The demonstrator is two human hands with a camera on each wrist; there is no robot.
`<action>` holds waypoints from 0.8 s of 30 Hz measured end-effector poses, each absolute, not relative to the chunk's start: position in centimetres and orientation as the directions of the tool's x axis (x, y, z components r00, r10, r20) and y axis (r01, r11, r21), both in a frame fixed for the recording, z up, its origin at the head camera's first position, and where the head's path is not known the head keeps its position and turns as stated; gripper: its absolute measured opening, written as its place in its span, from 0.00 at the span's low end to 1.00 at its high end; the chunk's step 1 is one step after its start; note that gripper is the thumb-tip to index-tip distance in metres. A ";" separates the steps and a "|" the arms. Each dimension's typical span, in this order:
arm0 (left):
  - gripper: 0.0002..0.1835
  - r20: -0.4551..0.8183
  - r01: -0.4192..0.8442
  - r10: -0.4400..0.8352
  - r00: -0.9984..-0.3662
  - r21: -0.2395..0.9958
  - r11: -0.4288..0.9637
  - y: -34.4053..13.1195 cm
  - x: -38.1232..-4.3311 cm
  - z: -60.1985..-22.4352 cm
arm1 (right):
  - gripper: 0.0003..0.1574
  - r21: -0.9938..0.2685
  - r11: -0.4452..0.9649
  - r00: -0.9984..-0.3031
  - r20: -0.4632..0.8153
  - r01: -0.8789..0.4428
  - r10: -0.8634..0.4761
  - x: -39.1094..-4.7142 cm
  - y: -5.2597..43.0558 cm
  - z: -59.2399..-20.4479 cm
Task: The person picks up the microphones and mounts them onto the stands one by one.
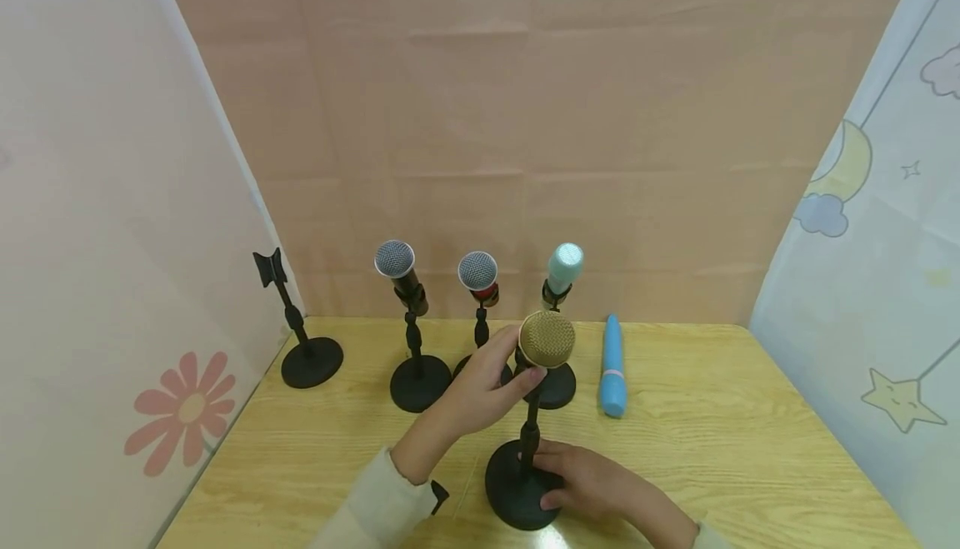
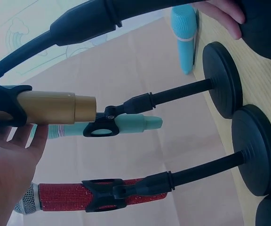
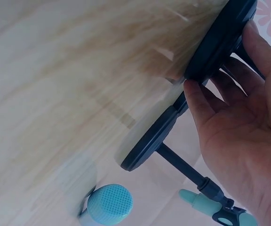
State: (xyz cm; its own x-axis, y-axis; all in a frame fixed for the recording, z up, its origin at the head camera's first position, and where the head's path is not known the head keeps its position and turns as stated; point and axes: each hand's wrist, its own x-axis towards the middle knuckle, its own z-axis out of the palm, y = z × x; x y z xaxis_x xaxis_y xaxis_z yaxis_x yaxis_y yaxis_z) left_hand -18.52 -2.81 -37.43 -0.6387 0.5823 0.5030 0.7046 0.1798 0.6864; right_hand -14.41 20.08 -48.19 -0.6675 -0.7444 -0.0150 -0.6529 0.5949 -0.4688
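A gold microphone [image 1: 547, 339] sits in the clip of a black desk stand [image 1: 517, 495] at the front middle of the table. My left hand [image 1: 480, 386] holds the microphone just behind its mesh head, with the thumb below it in the head view. In the left wrist view, the gold body [image 2: 60, 107] runs through the black clip. Low down, my right hand [image 1: 588, 482] grips the round base from its right side, fingers around the edge. The right wrist view shows that base [image 3: 222, 40] tilted in the frame between thumb and fingers.
Behind stand a black-and-silver microphone [image 1: 395, 261], a red one with silver mesh [image 1: 478, 272] and a mint one [image 1: 565, 266], each on a stand. A blue microphone [image 1: 613, 370] lies at right. One stand [image 1: 311, 361] at far left holds no microphone.
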 end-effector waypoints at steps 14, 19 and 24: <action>0.26 0.435 0.714 0.652 -0.621 0.657 0.241 -2.7 -18.6 -40.3 | 0.35 -0.468 0.632 -0.692 -0.058 -0.618 -0.720 -14.4 20.0 -48.4; 0.28 0.434 0.730 0.655 -0.618 0.626 0.273 -2.6 -18.4 -40.9 | 0.36 -0.453 0.639 -0.692 -0.063 -0.622 -0.719 -14.5 20.0 -48.5; 0.26 0.436 0.725 0.647 -0.625 0.633 0.273 -2.7 -18.3 -40.8 | 0.35 -0.443 0.635 -0.686 -0.057 -0.633 -0.725 -14.6 20.0 -48.6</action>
State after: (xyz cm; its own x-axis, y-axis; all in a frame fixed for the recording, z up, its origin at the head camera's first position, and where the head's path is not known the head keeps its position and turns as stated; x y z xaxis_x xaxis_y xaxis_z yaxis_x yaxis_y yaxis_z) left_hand -18.35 -2.66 -40.84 -0.6248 0.6474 0.4365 0.7247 0.2726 0.6329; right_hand -14.61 19.99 -48.59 -0.6864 -0.7250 -0.0571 -0.6335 0.6347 -0.4426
